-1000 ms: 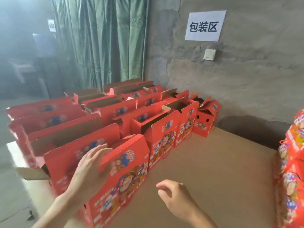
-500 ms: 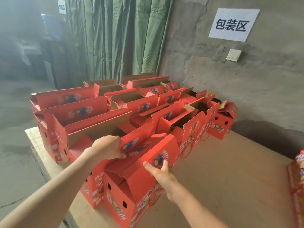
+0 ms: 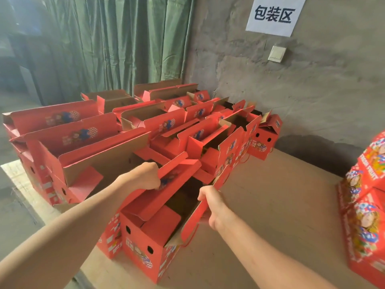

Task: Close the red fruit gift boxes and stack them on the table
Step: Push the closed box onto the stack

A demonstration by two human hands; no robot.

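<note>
Stack of closed boxes [image 3: 368, 205] on the right is cut by the right and bottom edges. Paper sign [image 3: 275, 15] is cut at the top. Left hand [image 3: 143, 176] fingertips are hidden at the left flap [image 3: 179, 170] of the near open box [image 3: 141, 243]. Right hand [image 3: 215, 207] fingers are hidden behind the right flap [image 3: 193, 222]. Box interior is dark, contents can't be told. Far-left background [image 3: 18, 49] is hazy.

Open red gift box [image 3: 145, 243], flaps spread

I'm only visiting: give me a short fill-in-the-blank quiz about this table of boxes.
1. The left hand and right hand each grip the nearest box, whose top is ____.
2. The hanging curtain is ____.
3. The closed boxes are stacked on the person's ____ side.
Missing words: open, green, right.
</note>
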